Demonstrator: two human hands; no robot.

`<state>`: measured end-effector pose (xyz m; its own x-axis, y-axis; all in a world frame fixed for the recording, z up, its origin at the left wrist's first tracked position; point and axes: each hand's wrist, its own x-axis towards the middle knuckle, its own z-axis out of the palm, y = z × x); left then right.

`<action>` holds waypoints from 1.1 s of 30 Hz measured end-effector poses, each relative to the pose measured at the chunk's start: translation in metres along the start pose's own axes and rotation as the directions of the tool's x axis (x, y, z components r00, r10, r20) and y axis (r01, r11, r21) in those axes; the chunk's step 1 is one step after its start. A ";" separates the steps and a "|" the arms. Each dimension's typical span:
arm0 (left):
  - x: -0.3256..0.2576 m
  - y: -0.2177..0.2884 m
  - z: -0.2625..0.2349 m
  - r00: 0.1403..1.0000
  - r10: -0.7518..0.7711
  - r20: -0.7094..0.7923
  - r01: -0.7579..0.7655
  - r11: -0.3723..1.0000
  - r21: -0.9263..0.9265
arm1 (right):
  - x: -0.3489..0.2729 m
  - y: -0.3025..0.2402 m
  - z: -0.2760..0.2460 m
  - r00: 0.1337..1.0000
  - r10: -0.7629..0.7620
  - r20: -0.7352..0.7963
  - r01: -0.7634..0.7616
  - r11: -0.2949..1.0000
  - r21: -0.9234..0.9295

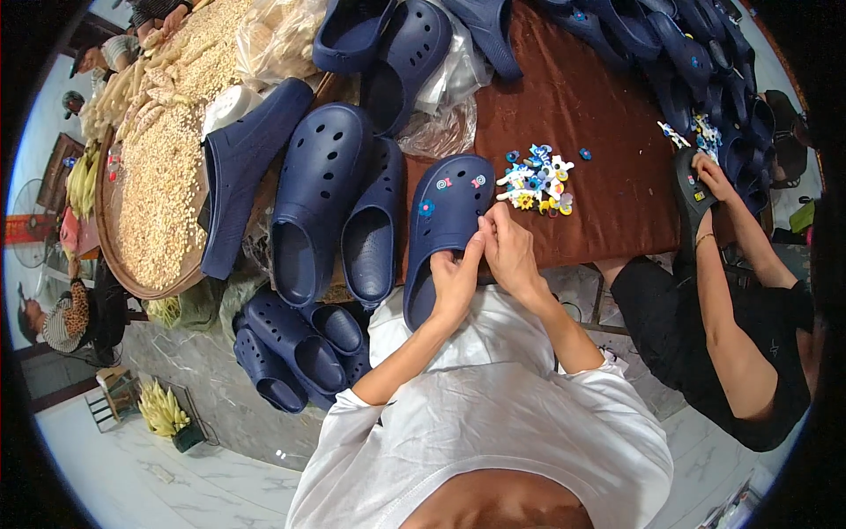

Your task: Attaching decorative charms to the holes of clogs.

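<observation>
A navy clog (pixel 451 201) rests at the table's near edge, toe pointing away from me. Two small pink-and-white charms and a blue flower charm (pixel 427 208) sit on its upper. My left hand (pixel 456 280) grips the clog, fingers inside the opening and thumb along the outside. Against the clog's right side, the fingertips of my right hand (pixel 511 254) are pinched together, touching the upper beside the left thumb. Whatever they hold is too small to tell. Just right of the clog lies a pile of colourful shoe charms (pixel 539 182), with one blue charm (pixel 585 153) apart from it.
Several navy clogs (pixel 321 167) stand to the left, and more hang below the table edge. A brown cloth (pixel 608 212) covers the table. Far left is a round tray (pixel 113 251) of pale kernels. At right, another person handles a dark clog (pixel 692 187) beside more clogs and charms.
</observation>
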<state>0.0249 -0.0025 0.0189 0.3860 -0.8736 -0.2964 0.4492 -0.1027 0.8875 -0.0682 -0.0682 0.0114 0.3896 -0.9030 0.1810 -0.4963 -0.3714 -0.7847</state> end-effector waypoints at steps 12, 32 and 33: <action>0.000 -0.003 -0.006 0.990 -0.109 -0.087 0.102 0.992 -0.080 | -0.002 0.004 0.008 0.997 0.024 -0.078 -0.020 0.998 0.052; -0.006 0.012 0.016 0.980 -0.090 -0.176 0.064 0.987 -0.148 | 0.000 0.042 0.016 0.917 0.399 -0.004 -0.335 0.776 0.534; -0.004 0.010 0.014 0.980 -0.090 -0.178 0.063 0.987 -0.148 | 0.003 0.042 0.012 0.917 0.398 -0.002 -0.336 0.776 0.534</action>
<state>0.0168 -0.0071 0.0337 0.4816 -0.7621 -0.4328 0.5872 -0.0860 0.8048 -0.0790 -0.0838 -0.0284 0.1583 -0.9767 -0.1451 -0.1015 0.1301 -0.9863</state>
